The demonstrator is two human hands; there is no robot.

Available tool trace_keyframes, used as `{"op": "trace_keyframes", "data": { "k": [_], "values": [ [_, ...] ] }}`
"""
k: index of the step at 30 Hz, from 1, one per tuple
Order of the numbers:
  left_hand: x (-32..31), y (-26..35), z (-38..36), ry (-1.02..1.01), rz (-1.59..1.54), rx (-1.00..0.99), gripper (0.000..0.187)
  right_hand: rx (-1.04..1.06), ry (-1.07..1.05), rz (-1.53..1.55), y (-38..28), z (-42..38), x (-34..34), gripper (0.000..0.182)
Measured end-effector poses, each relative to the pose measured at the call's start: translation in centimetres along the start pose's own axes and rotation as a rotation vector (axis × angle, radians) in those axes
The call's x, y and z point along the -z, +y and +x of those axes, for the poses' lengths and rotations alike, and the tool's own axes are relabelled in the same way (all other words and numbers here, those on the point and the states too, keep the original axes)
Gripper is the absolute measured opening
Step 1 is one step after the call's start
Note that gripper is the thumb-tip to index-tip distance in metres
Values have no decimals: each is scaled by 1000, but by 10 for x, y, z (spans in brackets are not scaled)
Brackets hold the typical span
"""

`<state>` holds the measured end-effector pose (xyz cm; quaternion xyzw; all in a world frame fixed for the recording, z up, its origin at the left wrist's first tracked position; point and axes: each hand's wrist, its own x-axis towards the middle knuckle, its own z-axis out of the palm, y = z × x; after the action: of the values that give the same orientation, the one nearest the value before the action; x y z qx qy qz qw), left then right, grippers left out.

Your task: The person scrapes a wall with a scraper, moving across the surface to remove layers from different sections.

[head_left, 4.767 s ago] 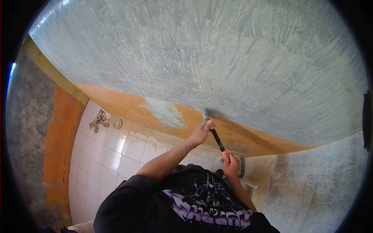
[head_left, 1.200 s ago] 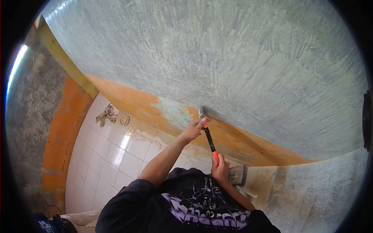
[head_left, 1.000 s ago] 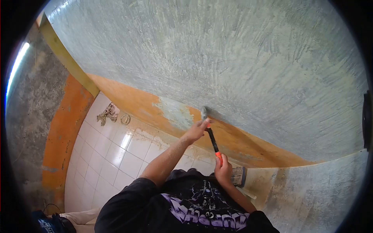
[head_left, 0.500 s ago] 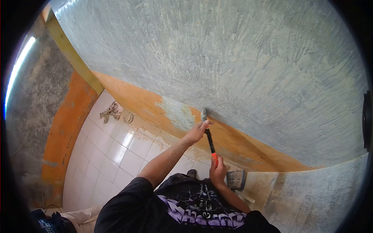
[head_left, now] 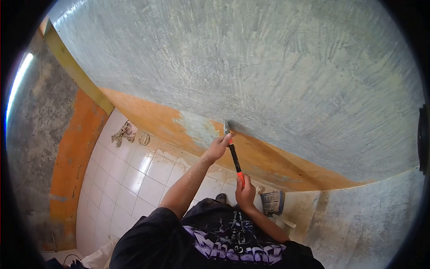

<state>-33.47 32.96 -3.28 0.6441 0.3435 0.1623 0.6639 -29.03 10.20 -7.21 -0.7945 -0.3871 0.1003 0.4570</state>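
My left hand is wrapped round the upper end of a long-handled scraper, just below its grey metal head. My right hand grips the orange lower end of the same black-and-orange handle. The head touches or nearly touches the wall, close to the border between its grey scraped surface and the orange paint band. Left of the head, a bare pale patch breaks the orange. Pale dust speckles my left forearm.
White floor tiles lie below, dusty along the wall's foot. A crumpled cloth and a ring-shaped roll rest near the corner. Right of my legs stands a dark ridged tray, beside a pale rod. Another wall rises at left.
The view has shifted slightly, with the wall and the scraper both lying further left. The scraper's head is turned a little and looks narrower. Both hands keep their hold.
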Motion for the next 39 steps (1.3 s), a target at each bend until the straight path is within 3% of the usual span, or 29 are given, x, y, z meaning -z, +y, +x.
{"op": "trace_keyframes", "data": {
  "k": [5,12,15,16,18,21,24,29,39],
  "values": [
    [-21,6,-9,67,-96,48,54,-7,-8,-3,4,9,25,24],
    [8,9,-6,147,-239,81,57,67,-112,-7,-9,41,19,25],
    [-10,8,-16,58,-236,112,55,-14,-251,98,7,27,46,26],
    [-21,5,-20,25,-238,119,55,-138,-334,281,21,19,55,26],
    [-49,-1,-28,-71,-372,152,46,-388,-502,649,56,2,76,25],
    [-104,-3,-37,-246,-589,233,34,-667,-543,826,67,-18,138,24],
    [-173,2,-45,-423,-792,261,27,-731,-506,898,87,-33,194,22],
    [-281,23,-48,-754,-771,348,32,-707,-550,902,132,-61,287,30],
    [-425,31,-36,-854,-624,299,40,-756,-344,680,208,-89,429,29]
  ]
}}
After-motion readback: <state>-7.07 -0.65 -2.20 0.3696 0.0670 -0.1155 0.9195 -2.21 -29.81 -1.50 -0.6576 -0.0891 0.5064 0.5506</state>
